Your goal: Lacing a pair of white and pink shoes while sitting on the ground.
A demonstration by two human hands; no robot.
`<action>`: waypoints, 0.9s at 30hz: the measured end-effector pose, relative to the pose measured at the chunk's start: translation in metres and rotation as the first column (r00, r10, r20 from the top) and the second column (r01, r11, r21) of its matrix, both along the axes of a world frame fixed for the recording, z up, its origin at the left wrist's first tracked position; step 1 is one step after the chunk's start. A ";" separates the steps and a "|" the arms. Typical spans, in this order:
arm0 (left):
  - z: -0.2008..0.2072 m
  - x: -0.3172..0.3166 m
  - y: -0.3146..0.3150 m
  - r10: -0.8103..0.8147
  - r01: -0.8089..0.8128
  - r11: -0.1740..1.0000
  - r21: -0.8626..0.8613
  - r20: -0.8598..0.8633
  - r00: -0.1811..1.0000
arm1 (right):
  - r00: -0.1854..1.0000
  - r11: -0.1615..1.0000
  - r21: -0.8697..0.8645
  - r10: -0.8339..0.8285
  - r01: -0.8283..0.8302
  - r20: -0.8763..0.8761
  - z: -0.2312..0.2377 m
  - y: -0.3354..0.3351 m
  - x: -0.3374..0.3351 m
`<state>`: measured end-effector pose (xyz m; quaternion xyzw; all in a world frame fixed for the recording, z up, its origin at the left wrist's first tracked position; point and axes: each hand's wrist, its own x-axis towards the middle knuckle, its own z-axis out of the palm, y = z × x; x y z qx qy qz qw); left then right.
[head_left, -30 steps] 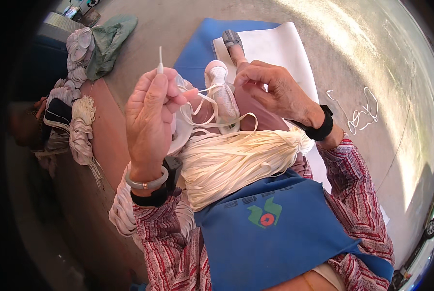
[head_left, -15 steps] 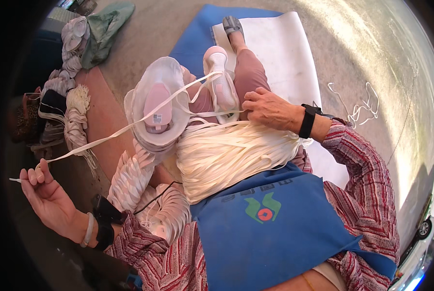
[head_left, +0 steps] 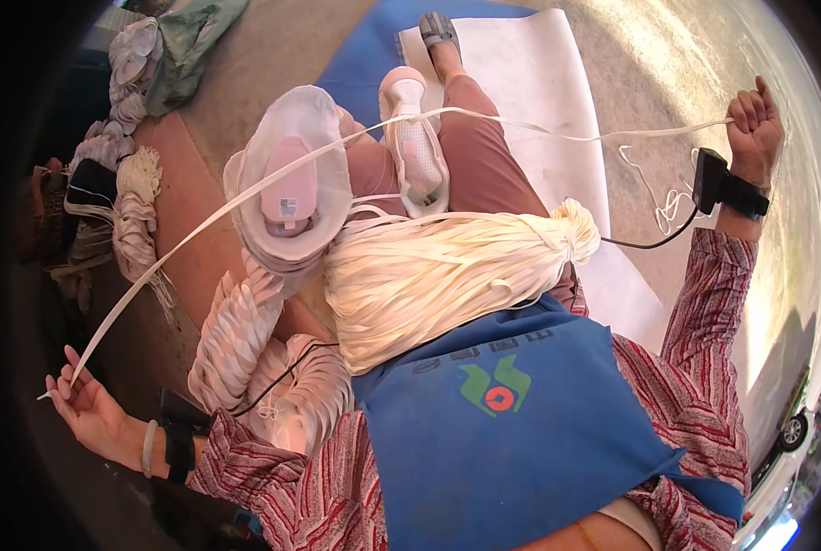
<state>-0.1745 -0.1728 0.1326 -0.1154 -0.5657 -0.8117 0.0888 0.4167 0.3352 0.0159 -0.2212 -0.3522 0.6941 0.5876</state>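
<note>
A cream shoelace (head_left: 210, 222) runs in a long arc across the view between my hands. At the far left, my left hand (head_left: 98, 418) has its fingers curled round the lace close to its tip. My right hand (head_left: 755, 136), raised at the far right, is closed in a fist on the lace's other stretch. Beneath the lace, a white mesh shoe upper (head_left: 418, 138) with a pink toe rests between my legs. A thick bundle of cream laces (head_left: 447, 280), gathered at its right end, lies across my lap on the blue apron (head_left: 511, 450).
Left of my legs stand nested pale shoe pieces with a pink tongue (head_left: 288, 188) and stacked white uppers (head_left: 236, 317). More bundles (head_left: 138, 211) and a green cloth (head_left: 190, 55) lie at far left. Loose laces (head_left: 672, 207) lie on the floor at right.
My right hand has swung from beside the shoe upper out to the far right, drawing the shoelace off it into one long span. My left hand has dropped slightly, still holding the lace.
</note>
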 end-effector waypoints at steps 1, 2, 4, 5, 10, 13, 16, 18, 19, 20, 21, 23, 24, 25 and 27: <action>0.006 -0.012 -0.015 0.002 -0.002 1.000 -0.012 -0.012 1.000 | 0.945 0.963 0.038 -0.271 0.269 0.184 0.007 0.017 0.022; 0.007 -0.041 -0.047 -0.200 0.198 0.978 0.067 0.021 0.980 | 0.840 0.883 0.075 -0.464 0.463 0.280 0.012 0.025 0.034; -0.005 -0.040 -0.036 -0.348 0.347 0.937 0.036 0.029 0.937 | 0.647 0.741 0.220 -0.664 0.634 0.374 0.023 0.039 0.068; -0.009 -0.027 -0.022 -0.351 0.350 0.936 0.031 0.030 0.936 | 0.582 0.692 0.269 -0.715 0.670 0.388 0.021 0.045 0.079; -0.050 0.068 0.083 -0.403 0.453 0.796 -0.403 0.207 0.892 | 0.618 0.922 0.196 -0.371 0.335 0.693 -0.012 0.006 0.008; -0.100 0.128 0.162 -0.593 0.720 0.481 -0.501 0.419 0.687 | 0.545 0.990 0.137 -0.107 -0.015 0.832 -0.043 -0.047 -0.061; -0.147 0.154 0.198 -0.639 0.640 0.210 -0.739 0.391 0.662 | 0.436 0.830 0.258 -0.019 -0.495 0.900 -0.091 -0.091 -0.155; -0.181 0.167 0.236 -0.720 0.495 0.115 -0.861 0.271 0.639 | 0.282 0.752 0.049 0.185 -0.657 0.941 -0.089 -0.112 -0.185; -0.193 0.164 0.248 -0.724 0.488 0.104 -0.867 0.271 0.635 | 0.390 0.682 0.223 0.099 -0.697 0.915 -0.108 -0.117 -0.198; -0.211 0.160 0.253 -0.748 0.411 0.114 -0.905 0.193 0.635 | 0.373 0.572 0.310 -0.009 -0.759 0.928 -0.112 -0.121 -0.214; -0.217 0.160 0.263 -0.783 0.339 0.132 -0.931 0.112 0.612 | 0.374 0.580 0.308 -0.007 -0.754 0.927 -0.118 -0.123 -0.223; -0.226 0.160 0.269 -0.764 0.284 0.009 -0.959 0.177 0.621 | 0.240 0.552 0.250 -0.093 -0.795 0.966 -0.130 -0.128 -0.238; -0.233 0.157 0.269 -0.762 0.293 -0.051 -0.955 0.227 0.606 | 0.176 0.552 0.191 -0.082 -0.812 0.981 -0.129 -0.128 -0.244; -0.239 0.155 0.270 -0.757 0.301 -0.111 -0.947 0.277 0.592 | 0.177 0.556 0.190 -0.078 -0.809 0.981 -0.133 -0.129 -0.247; -0.235 0.161 0.274 -0.760 0.330 -0.132 -0.935 0.309 0.572 | 0.100 0.576 0.140 -0.101 -0.805 0.990 -0.143 -0.131 -0.249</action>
